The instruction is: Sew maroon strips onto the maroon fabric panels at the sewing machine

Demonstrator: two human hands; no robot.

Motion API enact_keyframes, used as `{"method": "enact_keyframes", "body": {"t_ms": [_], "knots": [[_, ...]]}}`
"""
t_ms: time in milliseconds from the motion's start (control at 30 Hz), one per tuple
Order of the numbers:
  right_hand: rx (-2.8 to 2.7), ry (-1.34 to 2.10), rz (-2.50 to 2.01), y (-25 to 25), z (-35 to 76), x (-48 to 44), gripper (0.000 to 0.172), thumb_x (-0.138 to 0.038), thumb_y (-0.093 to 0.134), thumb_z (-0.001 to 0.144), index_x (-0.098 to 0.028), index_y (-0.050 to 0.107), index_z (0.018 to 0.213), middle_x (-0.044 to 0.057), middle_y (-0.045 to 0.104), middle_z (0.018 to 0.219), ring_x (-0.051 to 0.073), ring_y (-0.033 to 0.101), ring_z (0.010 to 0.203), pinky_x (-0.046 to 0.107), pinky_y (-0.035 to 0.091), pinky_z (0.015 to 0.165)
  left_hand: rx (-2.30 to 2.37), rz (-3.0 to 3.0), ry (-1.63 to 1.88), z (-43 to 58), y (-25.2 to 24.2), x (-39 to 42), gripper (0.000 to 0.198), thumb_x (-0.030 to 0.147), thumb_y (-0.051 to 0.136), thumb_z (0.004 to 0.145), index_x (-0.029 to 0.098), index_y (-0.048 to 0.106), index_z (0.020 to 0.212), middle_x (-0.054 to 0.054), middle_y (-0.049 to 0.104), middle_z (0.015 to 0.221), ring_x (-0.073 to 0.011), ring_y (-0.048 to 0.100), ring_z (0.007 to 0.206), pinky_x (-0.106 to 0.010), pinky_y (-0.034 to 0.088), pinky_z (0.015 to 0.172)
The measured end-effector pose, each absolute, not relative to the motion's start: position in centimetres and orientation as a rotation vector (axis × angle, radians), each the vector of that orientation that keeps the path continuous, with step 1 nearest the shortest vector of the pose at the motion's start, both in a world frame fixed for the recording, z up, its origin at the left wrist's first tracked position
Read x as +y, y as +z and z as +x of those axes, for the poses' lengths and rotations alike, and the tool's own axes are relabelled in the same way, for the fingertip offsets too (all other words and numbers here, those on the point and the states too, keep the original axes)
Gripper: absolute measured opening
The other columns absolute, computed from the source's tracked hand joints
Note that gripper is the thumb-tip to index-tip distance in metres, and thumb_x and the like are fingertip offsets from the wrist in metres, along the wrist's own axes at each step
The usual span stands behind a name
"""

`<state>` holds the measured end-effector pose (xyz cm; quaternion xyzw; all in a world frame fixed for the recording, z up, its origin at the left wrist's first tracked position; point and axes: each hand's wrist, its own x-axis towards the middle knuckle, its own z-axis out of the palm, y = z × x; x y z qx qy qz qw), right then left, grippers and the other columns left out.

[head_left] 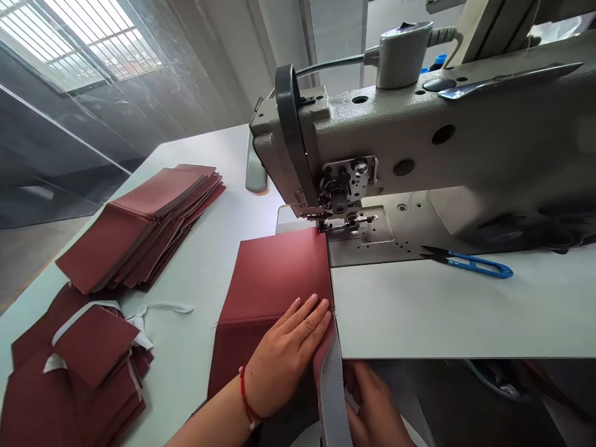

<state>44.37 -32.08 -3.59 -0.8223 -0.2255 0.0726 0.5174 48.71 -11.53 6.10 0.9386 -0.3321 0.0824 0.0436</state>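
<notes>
So the maroon panel (pixel 274 267) lies on the white tabletop (pixel 433 316), its top right corner right at the presser foot (pixel 323 227) of the sewing machine (pixel 395 139), with a crease running across it. The left hand (pixel 289 357) is spread flat on top, fingers (pixel 308 321) straight out and close together, tips near the panel's right edge, just pressing and not gripping anything. There's a red bracelet (pixel 245 397) on that wrist. Along that edge, a flap with a grey textured underside (pixel 333 385) curls up and drops toward the person. The right hand (pixel 375 410) is down below the table edge, right beside that flap, fingers bent, but honestly I can't tell if they're pinching it. Off to the right, blue-handled snips (pixel 482 266) sit with the blades pointing at the machine. Over on the left there's a fanned stack of maroon pieces (pixel 133 230), and nearer the person a messier pile of maroon pieces (pixel 88 372) with white strips (pixel 170 307) poking out.
</notes>
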Motion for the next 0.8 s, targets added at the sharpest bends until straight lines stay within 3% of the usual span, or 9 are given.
{"method": "enact_keyframes", "body": {"t_ms": [133,233,333,667,800], "knots": [[-0.542,0.199,-1.993,-3.9,44.2,-32.0,0.033,-0.019,0.049,0.082,-0.016,0.052,0.115,-0.002,0.056,0.066,0.015,0.055,0.053,0.022,0.04,0.05,-1.031,2.878,0.244,48.9,6.2,-11.6,0.047,0.012,0.036,0.095,0.009,0.043,0.142,-0.012,0.047,0.146,-0.0274,0.03,0.143,-0.047,0.04,0.113],[-0.576,0.195,-1.955,-3.8,44.5,-31.8,0.014,-0.02,0.043,0.086,-0.018,0.056,0.088,-0.001,0.054,0.062,0.014,0.053,0.053,0.022,0.037,0.051,-1.037,2.883,0.244,48.9,6.2,-11.7,0.047,0.01,0.037,0.094,0.009,0.044,0.141,-0.012,0.048,0.145,-0.0272,0.032,0.143,-0.046,0.041,0.112],[-0.594,0.208,-1.912,-3.5,44.6,-31.7,0.024,-0.021,0.038,0.089,-0.02,0.047,0.067,0.0,0.052,0.061,0.013,0.048,0.052,0.022,0.034,0.051,-1.043,2.9,0.243,48.9,6.3,-11.8,0.047,0.008,0.037,0.094,0.009,0.046,0.14,-0.012,0.049,0.145,-0.027,0.034,0.142,-0.045,0.041,0.112],[-0.636,0.297,-1.934,-4.0,44.0,-31.5,0.022,-0.024,0.036,0.087,-0.021,0.045,0.067,0.001,0.051,0.06,0.014,0.048,0.051,0.022,0.034,0.049,-1.05,2.882,0.153,49.2,7.0,-11.7,0.056,0.005,0.037,0.089,0.012,0.041,0.144,-0.011,0.047,0.147,-0.0256,0.034,0.142,-0.045,0.041,0.112],[-0.855,0.171,-2.116,-3.4,44.5,-32.6,0.015,-0.013,0.042,0.081,-0.02,0.051,0.07,0.0,0.055,0.062,0.013,0.051,0.051,0.022,0.032,0.047,-1.071,2.918,0.107,49.2,7.5,-11.9,0.06,0.002,0.038,0.082,0.011,0.046,0.14,-0.011,0.047,0.146,-0.0278,0.039,0.139,-0.049,0.043,0.11]]}}
